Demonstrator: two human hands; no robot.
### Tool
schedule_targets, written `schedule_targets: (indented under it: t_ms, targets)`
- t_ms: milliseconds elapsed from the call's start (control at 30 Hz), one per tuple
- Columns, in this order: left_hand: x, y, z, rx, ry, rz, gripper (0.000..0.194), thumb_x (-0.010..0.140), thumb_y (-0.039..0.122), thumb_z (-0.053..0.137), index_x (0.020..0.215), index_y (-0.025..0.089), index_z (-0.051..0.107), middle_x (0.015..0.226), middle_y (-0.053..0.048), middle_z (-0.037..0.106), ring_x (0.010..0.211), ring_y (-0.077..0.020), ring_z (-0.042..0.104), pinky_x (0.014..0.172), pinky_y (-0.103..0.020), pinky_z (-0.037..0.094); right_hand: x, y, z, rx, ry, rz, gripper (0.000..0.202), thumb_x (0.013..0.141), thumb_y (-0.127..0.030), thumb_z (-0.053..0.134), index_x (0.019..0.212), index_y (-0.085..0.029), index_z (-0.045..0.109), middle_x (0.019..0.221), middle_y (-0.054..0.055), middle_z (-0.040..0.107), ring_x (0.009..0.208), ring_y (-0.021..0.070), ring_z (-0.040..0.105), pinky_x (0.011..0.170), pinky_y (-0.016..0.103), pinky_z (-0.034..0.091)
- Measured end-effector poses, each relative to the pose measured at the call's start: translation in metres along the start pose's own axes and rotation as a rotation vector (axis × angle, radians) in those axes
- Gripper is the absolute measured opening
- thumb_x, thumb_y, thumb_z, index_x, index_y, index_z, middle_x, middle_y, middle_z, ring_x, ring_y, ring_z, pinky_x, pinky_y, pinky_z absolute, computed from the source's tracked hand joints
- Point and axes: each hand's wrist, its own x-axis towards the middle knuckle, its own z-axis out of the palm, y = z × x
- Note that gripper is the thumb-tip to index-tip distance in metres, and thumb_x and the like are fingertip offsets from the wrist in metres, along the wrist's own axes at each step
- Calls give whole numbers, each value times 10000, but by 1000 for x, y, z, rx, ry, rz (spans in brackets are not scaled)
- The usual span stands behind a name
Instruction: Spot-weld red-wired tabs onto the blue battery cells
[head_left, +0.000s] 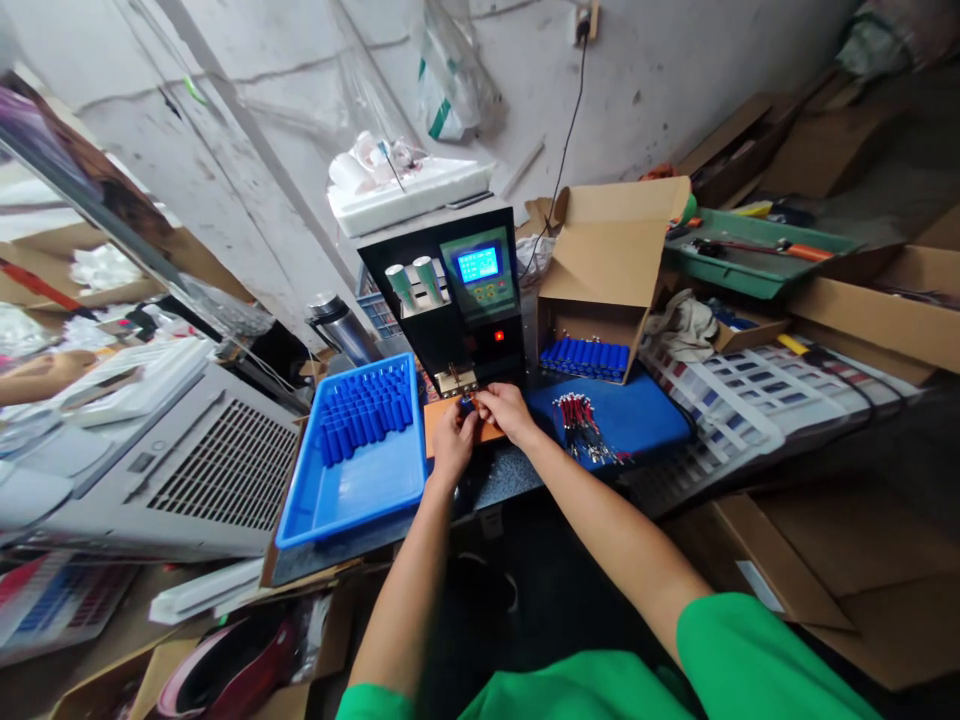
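My left hand [454, 440] and my right hand [506, 412] meet over an orange block [439, 425] at the foot of a black machine [480, 295] with a lit screen. Between their fingertips is a small blue piece [468, 403], mostly hidden; it looks like one of the blue cylinders. Both hands are closed around it, just below the machine's brass-coloured electrodes [456, 380]. To the left, a blue tray [367, 495] holds rows of blue cylinders [364, 415]. On the right, red and black wires [581, 425] lie on a blue mat [645, 415].
An open cardboard box [607, 250] with blue cylinders stands right of the machine. A steel flask [345, 330] is behind the tray. White foam [412, 195] rests on the machine. Farther right are a green tray [757, 265] and white crates [720, 410]. A person's arm shows at far left.
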Motion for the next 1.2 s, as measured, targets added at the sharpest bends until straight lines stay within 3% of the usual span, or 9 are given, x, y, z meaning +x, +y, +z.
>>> schedule_targets:
  t_ms: [433, 767, 1200]
  targets:
    - [-5, 7, 0, 140, 10, 29, 266, 917, 319, 576, 1126, 196, 685, 822, -38, 693, 700, -168, 603, 654, -262, 433, 1, 4, 11, -180, 107, -62, 270, 752, -381, 713, 641, -190, 557, 487, -34, 554, 450, 115, 524, 427, 197, 420]
    - [-7, 7, 0, 206, 35, 36, 260, 912, 304, 581, 1123, 194, 685, 825, -36, 698, 710, -170, 613, 643, -258, 422, -1, 2, 15, -195, 139, -34, 151, 760, -258, 668, 665, -185, 576, 499, -42, 566, 428, 110, 535, 402, 185, 435]
    - [-7, 6, 2, 224, 28, 12, 309, 907, 303, 589, 1183, 194, 677, 888, -58, 726, 731, -183, 647, 683, -278, 450, -4, 4, 15, -211, 158, -31, 114, 747, -259, 630, 672, -192, 576, 530, -37, 581, 462, 126, 560, 397, 193, 451]
